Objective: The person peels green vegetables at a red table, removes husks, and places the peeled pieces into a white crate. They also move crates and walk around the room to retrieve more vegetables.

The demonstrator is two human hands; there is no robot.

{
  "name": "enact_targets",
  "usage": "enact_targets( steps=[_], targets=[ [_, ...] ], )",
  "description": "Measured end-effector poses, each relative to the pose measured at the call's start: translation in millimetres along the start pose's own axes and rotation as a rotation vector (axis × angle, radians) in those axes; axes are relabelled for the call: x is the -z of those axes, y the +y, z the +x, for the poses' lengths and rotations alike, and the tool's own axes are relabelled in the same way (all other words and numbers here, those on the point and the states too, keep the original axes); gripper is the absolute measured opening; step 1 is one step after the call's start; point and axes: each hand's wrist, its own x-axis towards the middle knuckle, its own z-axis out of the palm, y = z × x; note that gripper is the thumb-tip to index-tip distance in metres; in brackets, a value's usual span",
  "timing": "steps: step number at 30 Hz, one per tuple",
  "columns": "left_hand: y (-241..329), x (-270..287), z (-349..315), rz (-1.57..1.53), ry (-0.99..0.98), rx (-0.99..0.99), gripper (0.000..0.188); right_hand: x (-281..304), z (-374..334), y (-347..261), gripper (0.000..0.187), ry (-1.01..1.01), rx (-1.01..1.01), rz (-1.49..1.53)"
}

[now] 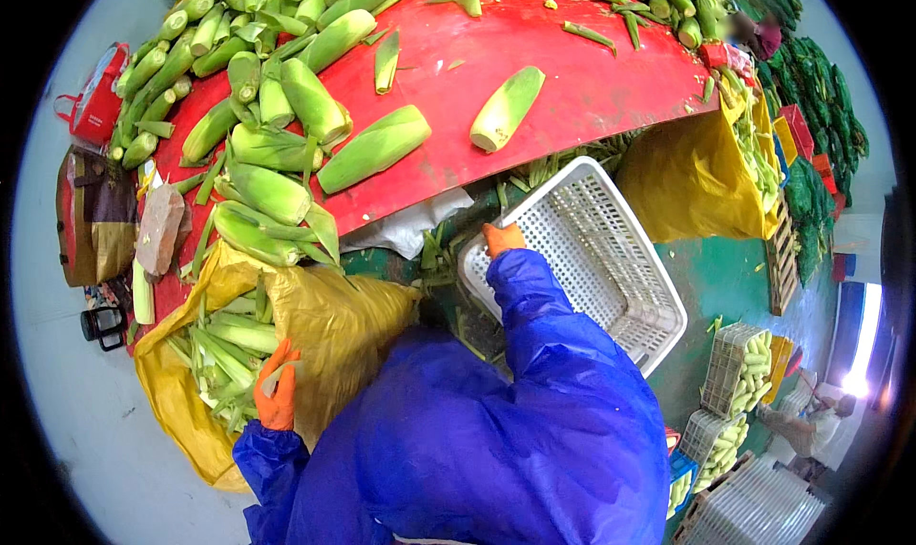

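Head view: both hands wear orange gloves, with blue sleeves (549, 306) behind them. The right hand (503, 239) is closed on the near left rim of a white basket (584, 244), with the fingers bent over the edge. The basket sits at a slant just beside the front edge of a red table (448, 53), above the green floor (711, 263).

The left hand (277, 389) is at the mouth of a yellow sack (334, 321), near the husks (229, 349) inside. Its fingers point upward; a pale patch shows at the palm, and whether it is gripping anything cannot be told.

Unpeeled corn (270, 193) is heaped along the left and far sides of the table. One loose ear (508, 109) lies apart, near the front edge. Beyond the basket stands a second sack (682, 187), also yellow. Crates (722, 366) holding pale corn are at lower right.
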Motion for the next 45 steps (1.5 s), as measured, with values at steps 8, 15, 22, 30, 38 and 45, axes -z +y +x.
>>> enact_targets(
  steps=[8,15,22,30,38,45],
  targets=[
    [10.3,-0.2,-8.8,0.006,0.009,-0.032,0.046,22.8,-14.5,-39.5,0.057,-0.184,-0.108,0.194],
    [-14.4,5.7,-11.6,-0.141,0.077,-0.075,0.043,117.1,-80.6,-15.2,0.049,-0.109,-0.007,0.386],
    [-13.2,-6.5,-4.6,-0.157,-0.039,-0.147,0.04,109.5,-139.2,53.6,0.063,-0.323,0.163,-0.418],
    [-40.5,17.8,-11.9,-0.143,-0.175,-0.163,0.042,73.6,-157.5,75.8,0.032,-0.22,0.151,-0.691],
    [-43.7,28.4,-11.8,-0.176,-0.205,-0.186,0.041,81.4,-115.5,41.0,0.028,-0.028,0.189,-0.767],
    [-33.1,21.2,-5.6,-0.254,-0.074,-0.248,0.04,104.0,-128.4,12.1,0.038,0.014,0.278,-0.511]
  ],
)
